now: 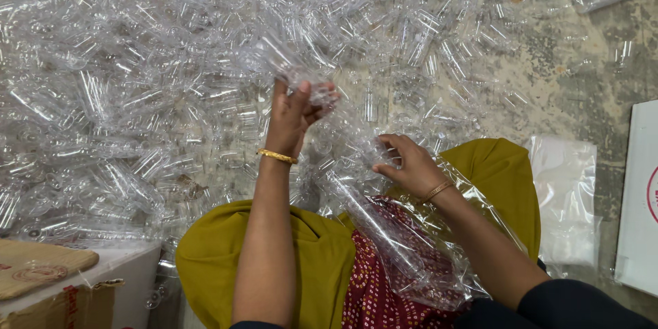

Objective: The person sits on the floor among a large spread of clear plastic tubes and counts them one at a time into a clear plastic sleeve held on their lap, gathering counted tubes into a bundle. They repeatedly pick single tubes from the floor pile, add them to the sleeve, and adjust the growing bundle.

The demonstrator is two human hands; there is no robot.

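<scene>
Reading from nine o'clock to three o'clock: a cardboard box sits at eight o'clock beside the great heap of clear plastic tubes, which covers the floor from nine through one o'clock. The left hand is raised at the heap's near edge, forearm upright, wrist bearing a gold bangle; its fingers are bunched and pinching a small cluster of tubes, seemingly lifted clear so they can be handled apart from the pile. At five o'clock a clear plastic bag lies across the lap, over the mustard and maroon cloth, its mouth facing the heap, probably so pieces travel a short way. The right hand, forearm slanting in from four o'clock, rests curled on the bag's upper edge, fingers pressed together gripping the film. A flat plastic sheet and a white carton lie at three o'clock.
</scene>
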